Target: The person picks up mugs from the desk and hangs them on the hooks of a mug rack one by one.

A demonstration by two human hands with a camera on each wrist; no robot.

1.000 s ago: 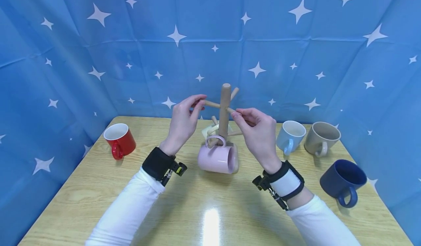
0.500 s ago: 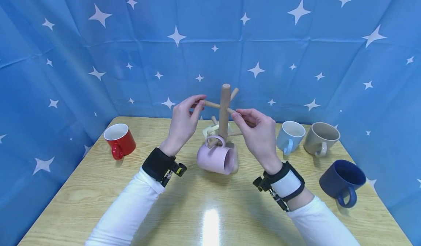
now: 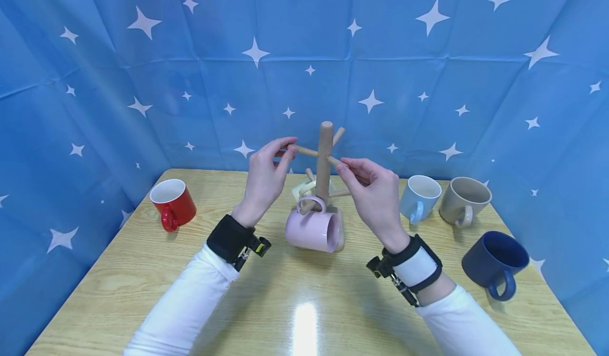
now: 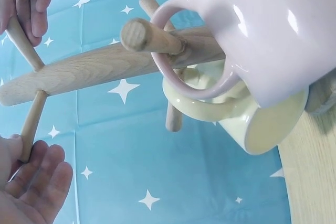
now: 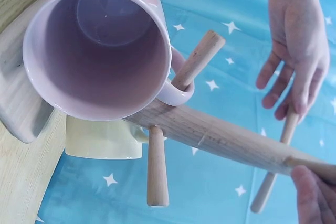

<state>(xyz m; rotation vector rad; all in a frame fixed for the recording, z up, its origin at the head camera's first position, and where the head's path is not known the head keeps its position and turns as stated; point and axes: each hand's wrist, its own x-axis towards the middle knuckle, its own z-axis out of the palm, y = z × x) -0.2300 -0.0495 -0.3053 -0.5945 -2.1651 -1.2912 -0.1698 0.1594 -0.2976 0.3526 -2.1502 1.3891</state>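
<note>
Hardly any shift vs a second ago: wooden mug tree (image 3: 324,168) upright on table (image 3: 119,292), long axis vertical, tip up, left hand (image 3: 265,175) and right hand (image 3: 378,196) each pinching an upper peg (image 3: 306,151).

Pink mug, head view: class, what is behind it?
Part of the wooden mug tree's base and, farther back, some of a pale yellow mug. The pink mug covers much of the base and the foot of the post.
</note>
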